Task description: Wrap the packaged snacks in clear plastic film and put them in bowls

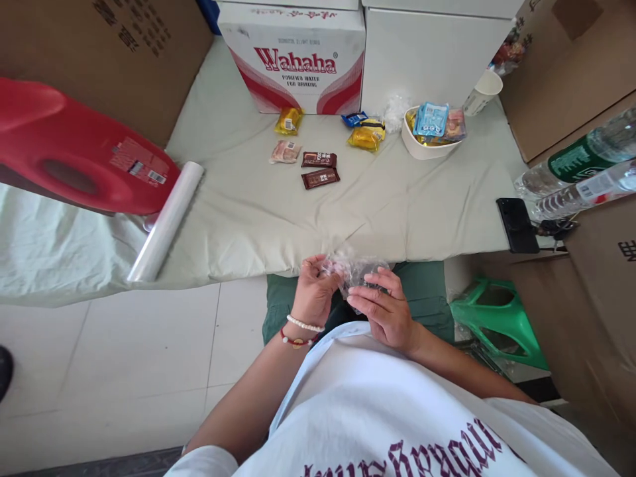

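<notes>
A crumpled clear plastic bag [354,273] is held between my hands at the front edge of the table, above my lap. My left hand [318,288] pinches its left side between thumb and fingers. On the other side, my right hand [385,306] has its bent fingers against the plastic and grips it. Something pinkish shows near my left fingertips, too small to make out. Two brown wrapped snack bars [320,169] lie beyond my hands, beside a pale pink packet [285,152].
Yellow packets [366,138] and a white bowl of snacks [427,147] stand farther back, before a Wahaha carton [298,63]. A clear plastic roll [166,222] and red jug [89,152] are left; a phone [517,225] and bottles [571,162] right. A green stool [501,321] is below.
</notes>
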`<state>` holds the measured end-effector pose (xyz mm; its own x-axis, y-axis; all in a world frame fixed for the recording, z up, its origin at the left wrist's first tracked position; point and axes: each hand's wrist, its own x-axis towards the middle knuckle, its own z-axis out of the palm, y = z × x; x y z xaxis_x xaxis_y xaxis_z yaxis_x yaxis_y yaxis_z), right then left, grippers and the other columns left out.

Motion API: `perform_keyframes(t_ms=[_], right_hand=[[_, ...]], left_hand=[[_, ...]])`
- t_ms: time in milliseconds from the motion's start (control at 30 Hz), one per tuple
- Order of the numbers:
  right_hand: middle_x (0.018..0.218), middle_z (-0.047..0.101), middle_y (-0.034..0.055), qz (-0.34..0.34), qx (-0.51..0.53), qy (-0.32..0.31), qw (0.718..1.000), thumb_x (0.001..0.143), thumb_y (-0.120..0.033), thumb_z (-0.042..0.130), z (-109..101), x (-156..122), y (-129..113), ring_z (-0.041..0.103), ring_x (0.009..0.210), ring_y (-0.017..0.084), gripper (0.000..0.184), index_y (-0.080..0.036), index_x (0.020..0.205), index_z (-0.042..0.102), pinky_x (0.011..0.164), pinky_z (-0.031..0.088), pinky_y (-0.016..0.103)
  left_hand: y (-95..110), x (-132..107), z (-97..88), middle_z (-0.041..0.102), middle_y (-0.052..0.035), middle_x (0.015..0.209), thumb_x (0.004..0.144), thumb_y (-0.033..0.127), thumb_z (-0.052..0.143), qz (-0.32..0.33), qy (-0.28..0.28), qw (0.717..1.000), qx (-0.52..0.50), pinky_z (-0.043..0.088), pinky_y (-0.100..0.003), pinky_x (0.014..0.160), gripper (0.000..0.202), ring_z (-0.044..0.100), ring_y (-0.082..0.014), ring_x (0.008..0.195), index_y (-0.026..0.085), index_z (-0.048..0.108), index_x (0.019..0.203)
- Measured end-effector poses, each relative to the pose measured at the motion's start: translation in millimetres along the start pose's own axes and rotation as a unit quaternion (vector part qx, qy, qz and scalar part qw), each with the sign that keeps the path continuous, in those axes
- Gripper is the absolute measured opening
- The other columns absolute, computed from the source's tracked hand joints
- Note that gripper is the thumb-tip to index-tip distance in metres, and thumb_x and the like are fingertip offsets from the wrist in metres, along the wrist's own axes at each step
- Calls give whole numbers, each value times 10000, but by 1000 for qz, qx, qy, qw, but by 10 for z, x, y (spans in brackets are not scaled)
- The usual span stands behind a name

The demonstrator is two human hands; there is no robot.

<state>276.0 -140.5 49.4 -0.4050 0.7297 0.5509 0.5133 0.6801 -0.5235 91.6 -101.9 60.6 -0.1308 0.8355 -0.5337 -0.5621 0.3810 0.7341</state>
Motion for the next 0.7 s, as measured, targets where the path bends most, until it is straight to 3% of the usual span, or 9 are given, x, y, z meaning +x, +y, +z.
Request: perform_keyframes(t_ms=[67,233,300,367,433,500,567,600,700], right_hand=[[1226,797,-21,-33,-4,12,999,971,-139,530,2,3,40,594,1289,234,390,-331,1233,746,1226,401,522],[1209,782,14,-15,57,-58,997,881,-131,533,-146,177,210,572,1347,296,354,-292,1105,755,1197,400,613],[1245,750,46,15,77,-26,997,884,-145,516,-236,299,288,564,1355,311,351,-286,1112,744,1151,447,605],[1388,667,81,52,39,5,998,893,-160,537,-275,432,367,524,1394,331,403,-289,1233,712,1150,442,607],[1556,531,105,62,-16,-33,997,892,-189,595,-227,554,453,439,1466,355,503,-287,1384,642,1191,390,624],[1605,478,117,50,-34,-106,992,909,-232,640,-100,650,551,400,1486,357,486,-273,1393,636,1200,383,602],[1473,589,132,64,-21,-123,990,969,-284,612,56,715,666,487,1386,328,283,-251,1234,705,1153,440,543],[1361,647,136,92,-7,-99,991,1002,-315,577,125,739,730,546,1298,306,214,-239,1140,722,1106,478,507],[1046,691,103,241,67,35,968,1031,-428,511,243,787,925,643,984,233,278,-223,960,684,882,558,393]], left_hand=[[112,138,7,697,30,946,518,134,954,52,13,998,-26,588,-266,788,637,724,-141,879,232,607,1043],[320,485,-20,712,-3,863,557,113,873,101,-2,994,-42,595,-278,790,372,706,-136,825,185,675,863],[316,583,-27,696,-3,821,576,123,844,107,7,994,-36,595,-279,767,289,707,-141,802,174,660,792],[267,659,-16,682,1,797,594,130,809,103,20,994,-25,592,-278,730,250,704,-141,765,173,638,772],[196,725,15,670,7,773,619,140,766,97,29,995,-6,576,-260,677,235,692,-132,714,180,616,796],[129,792,56,647,21,727,663,164,718,98,41,994,32,533,-225,607,214,662,-117,649,193,588,830],[94,873,87,622,36,696,744,211,658,117,75,983,117,487,-207,548,163,636,-111,594,211,555,870],[95,922,91,617,40,698,787,231,625,129,96,972,169,467,-207,526,133,625,-111,567,219,540,889],[188,1102,42,624,44,742,853,224,560,160,143,932,291,439,-231,508,78,583,-107,495,235,529,923]])
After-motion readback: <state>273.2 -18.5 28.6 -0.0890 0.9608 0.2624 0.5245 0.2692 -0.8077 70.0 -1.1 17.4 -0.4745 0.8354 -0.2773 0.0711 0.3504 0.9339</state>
